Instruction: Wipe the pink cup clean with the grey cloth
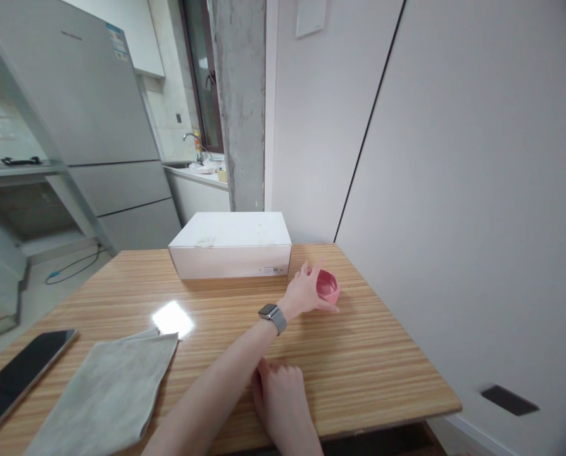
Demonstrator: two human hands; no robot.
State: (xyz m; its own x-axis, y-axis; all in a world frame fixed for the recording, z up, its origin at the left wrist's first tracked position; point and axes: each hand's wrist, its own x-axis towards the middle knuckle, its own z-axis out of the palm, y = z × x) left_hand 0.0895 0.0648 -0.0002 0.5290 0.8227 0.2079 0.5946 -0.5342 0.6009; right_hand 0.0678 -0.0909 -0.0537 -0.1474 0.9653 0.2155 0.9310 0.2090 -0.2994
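A small pink bowl [329, 287] sits on the right part of the wooden table, its opening facing up. My left hand [304, 292], with a watch [272, 316] on the wrist, reaches across to it. Its fingers and thumb curve around the bowl's left side, the thumb on the near side. My right hand [283, 386] rests at the table's near edge, below the left forearm, with the fingers curled in. Nothing shows in it, though its palm is hidden.
A white box [230, 253] lies at the table's [382, 354] far side, left of the bowl. A folded grey cloth [107, 386] and a black phone [21, 373] lie at the left. A pale wall [454, 190] runs along the right.
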